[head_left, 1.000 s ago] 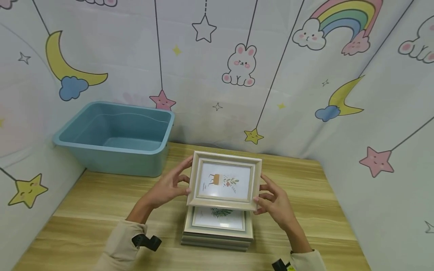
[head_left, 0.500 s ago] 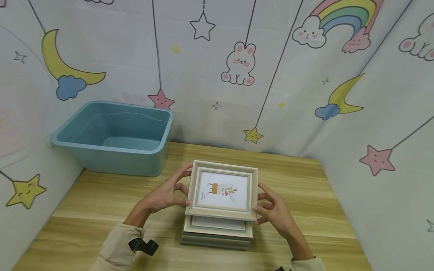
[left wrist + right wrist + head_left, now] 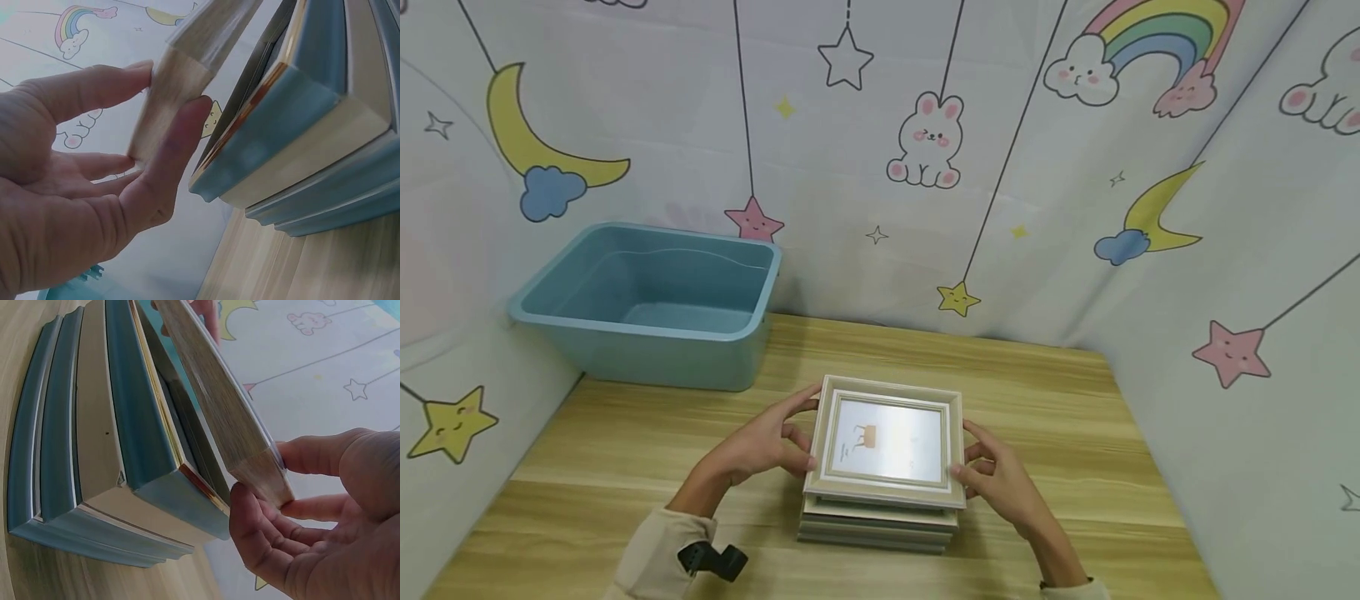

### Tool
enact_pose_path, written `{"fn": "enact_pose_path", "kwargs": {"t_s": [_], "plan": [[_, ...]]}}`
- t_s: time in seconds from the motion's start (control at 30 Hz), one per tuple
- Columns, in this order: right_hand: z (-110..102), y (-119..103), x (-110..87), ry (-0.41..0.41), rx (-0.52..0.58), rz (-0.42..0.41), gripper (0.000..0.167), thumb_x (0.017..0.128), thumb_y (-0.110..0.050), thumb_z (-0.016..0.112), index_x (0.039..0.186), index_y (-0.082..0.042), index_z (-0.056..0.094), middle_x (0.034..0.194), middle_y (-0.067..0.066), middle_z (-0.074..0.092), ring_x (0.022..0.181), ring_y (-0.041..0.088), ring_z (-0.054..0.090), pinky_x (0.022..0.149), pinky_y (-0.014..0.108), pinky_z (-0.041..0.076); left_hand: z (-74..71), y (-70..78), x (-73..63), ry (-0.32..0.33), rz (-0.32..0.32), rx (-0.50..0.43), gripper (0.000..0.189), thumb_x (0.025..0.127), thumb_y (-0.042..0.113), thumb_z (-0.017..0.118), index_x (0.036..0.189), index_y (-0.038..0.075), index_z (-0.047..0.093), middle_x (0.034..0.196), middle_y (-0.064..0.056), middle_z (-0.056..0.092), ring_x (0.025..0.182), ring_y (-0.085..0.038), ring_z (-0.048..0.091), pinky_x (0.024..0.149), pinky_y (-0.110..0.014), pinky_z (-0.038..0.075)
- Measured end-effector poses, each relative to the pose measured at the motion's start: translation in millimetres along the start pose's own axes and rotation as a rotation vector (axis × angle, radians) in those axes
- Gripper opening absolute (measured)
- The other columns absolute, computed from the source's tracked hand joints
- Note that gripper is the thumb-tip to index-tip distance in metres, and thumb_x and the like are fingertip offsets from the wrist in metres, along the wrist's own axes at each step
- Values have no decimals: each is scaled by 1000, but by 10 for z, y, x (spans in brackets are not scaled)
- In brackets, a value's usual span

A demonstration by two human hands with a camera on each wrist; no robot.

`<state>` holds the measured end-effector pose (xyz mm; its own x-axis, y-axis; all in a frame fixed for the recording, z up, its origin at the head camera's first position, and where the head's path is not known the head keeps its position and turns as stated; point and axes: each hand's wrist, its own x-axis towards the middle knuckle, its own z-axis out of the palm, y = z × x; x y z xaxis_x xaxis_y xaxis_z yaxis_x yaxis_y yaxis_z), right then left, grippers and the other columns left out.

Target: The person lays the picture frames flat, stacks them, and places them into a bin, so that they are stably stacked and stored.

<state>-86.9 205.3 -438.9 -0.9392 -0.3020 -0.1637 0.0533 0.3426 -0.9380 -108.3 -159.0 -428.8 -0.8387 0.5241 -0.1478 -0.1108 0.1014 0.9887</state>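
Observation:
Both hands hold a cream picture frame [image 3: 886, 492] by its two short sides, just above a stack of picture frames [image 3: 872, 533]. My left hand [image 3: 756, 446] pinches the left side, thumb near the front corner. On the right side, my right hand [image 3: 1003, 483] grips it the same way. Behind the glass is a print with an orange pot, partly washed out by glare. The left wrist view shows a gap between the held picture frame [image 3: 172, 94] and the stack [image 3: 294, 125], whose edges are blue and cream. A gap also shows in the right wrist view beside the stack [image 3: 144, 412].
A blue plastic tub [image 3: 647, 354] stands at the back left of the wooden table [image 3: 1037, 400]. Behind and beside the table hangs a white cloth [image 3: 842, 167] printed with stars, moons and rabbits. A black wrist camera [image 3: 713, 560] sits on the left sleeve.
Both hands have lowered the held picture frame toward the person, over the stack. It now covers the green leaf print seen earlier on the stack's top.

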Motion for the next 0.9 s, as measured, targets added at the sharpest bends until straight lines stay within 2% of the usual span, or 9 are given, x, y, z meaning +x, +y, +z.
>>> {"fn": "enact_pose_path", "kwargs": {"t_s": [0.23, 0.47, 0.7, 0.8, 0.9], "plan": [[31, -12, -18, -12, -25, 20, 76, 92, -9, 70, 154, 4, 28, 101, 18, 59, 75, 15, 61, 67, 30, 59, 56, -7, -60, 21, -36, 41, 104, 78, -8, 74, 160, 2, 11, 161, -33, 14, 86, -21, 58, 71, -38, 61], [49, -2, -34, -30, -28, 39, 76, 92, -10, 69, 154, 7, 27, 105, 19, 57, 76, 15, 60, 66, 30, 59, 105, 16, -90, 29, -42, 40, 103, 76, -9, 74, 158, -3, 12, 160, -34, 15, 86, -20, 59, 70, -37, 61], [59, -1, -53, -35, -14, 67, 77, 92, -9, 69, 153, 7, 26, 106, 18, 53, 78, 17, 59, 66, 29, 59, 135, 18, -97, 39, -53, 64, 103, 74, -11, 74, 158, -2, 14, 160, -30, 22, 83, -19, 61, 69, -38, 61], [65, -13, -54, -25, -18, 74, 76, 92, -8, 69, 153, 7, 28, 106, 18, 53, 79, 18, 59, 65, 30, 60, 146, 27, -96, 44, -70, 93, 103, 74, -11, 74, 158, -3, 14, 140, -32, 46, 81, -20, 63, 69, -41, 61], [72, -21, -56, -21, -17, 82, 76, 91, -7, 70, 153, 7, 28, 107, 19, 53, 79, 19, 59, 65, 29, 60, 153, 44, -96, 42, -91, 129, 102, 76, -9, 74, 158, -3, 13, 107, -25, 64, 78, -22, 67, 69, -43, 61]]}}
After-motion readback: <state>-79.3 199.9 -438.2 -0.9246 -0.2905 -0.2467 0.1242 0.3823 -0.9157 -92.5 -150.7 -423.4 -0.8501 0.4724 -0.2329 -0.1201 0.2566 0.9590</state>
